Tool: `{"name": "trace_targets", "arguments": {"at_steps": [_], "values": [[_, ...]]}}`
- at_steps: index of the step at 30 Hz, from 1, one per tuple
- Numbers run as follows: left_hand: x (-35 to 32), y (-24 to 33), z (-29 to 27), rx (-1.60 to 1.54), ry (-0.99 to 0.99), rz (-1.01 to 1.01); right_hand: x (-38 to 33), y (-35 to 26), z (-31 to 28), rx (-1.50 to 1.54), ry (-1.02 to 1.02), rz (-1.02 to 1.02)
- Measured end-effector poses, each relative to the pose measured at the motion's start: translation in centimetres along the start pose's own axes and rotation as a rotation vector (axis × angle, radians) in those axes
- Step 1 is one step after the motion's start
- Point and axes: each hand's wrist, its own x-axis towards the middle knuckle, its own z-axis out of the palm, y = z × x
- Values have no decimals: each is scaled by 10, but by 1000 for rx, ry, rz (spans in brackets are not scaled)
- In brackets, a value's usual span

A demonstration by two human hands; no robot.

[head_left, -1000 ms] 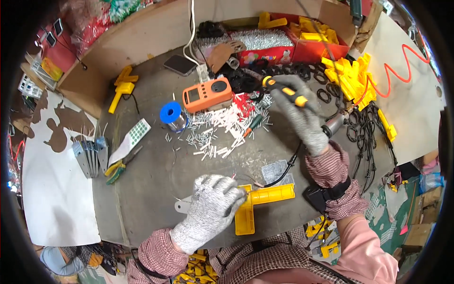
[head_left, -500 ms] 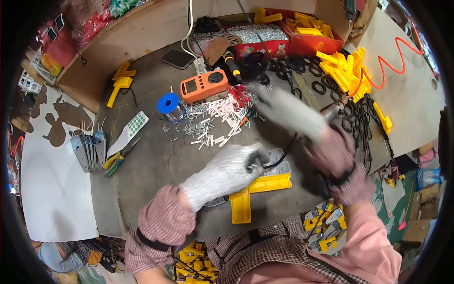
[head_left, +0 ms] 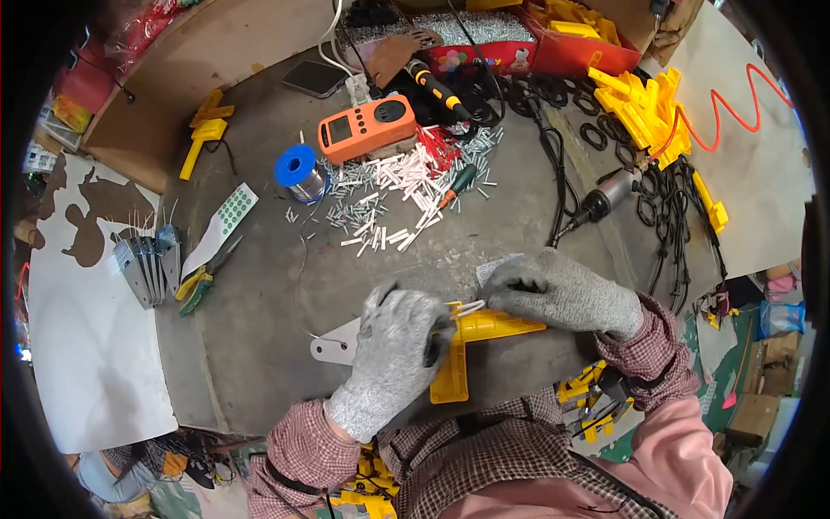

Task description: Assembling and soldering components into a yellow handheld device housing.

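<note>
A T-shaped yellow plastic housing (head_left: 450,377) lies near the front edge of the bench, between my gloved hands. My right hand (head_left: 564,291) is closed over its right arm, fingertips on a pair of thin white wires (head_left: 469,307). My left hand (head_left: 396,350) curls beside the housing's stem; whatever its fingers hold is hidden. From behind that hand a flat grey metal plate (head_left: 331,346) with holes sticks out to the left. A piece of clear printed plastic (head_left: 494,268) shows beyond my right fingertips.
Farther back are a solder spool (head_left: 303,173), an orange meter (head_left: 367,130), a pile of white sleeves and screws (head_left: 380,203), and a green-handled screwdriver (head_left: 458,186). A power screwdriver (head_left: 605,197) with red coiled hose lies right, near black cables and yellow housings (head_left: 644,108). Pliers (head_left: 197,290) lie left.
My right hand has come back from the far side of the bench to the yellow housing. The power screwdriver now shows fully. My left hand has turned, and the metal plate beside it has come into view.
</note>
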Motion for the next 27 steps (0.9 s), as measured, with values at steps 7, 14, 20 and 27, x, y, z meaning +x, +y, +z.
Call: {"name": "trace_targets", "arguments": {"at_steps": [7, 14, 20, 27], "values": [[-17, -7, 13, 1, 112, -39, 8, 2, 18, 68, 99, 33], [-18, -5, 12, 17, 73, -28, 13, 19, 31, 311, 157, 114], [-18, -5, 15, 9, 97, -39, 13, 18, 36, 209, 190, 54], [-21, -4, 14, 105, 8, -80, 17, 14, 30, 201, 96, 181]]}}
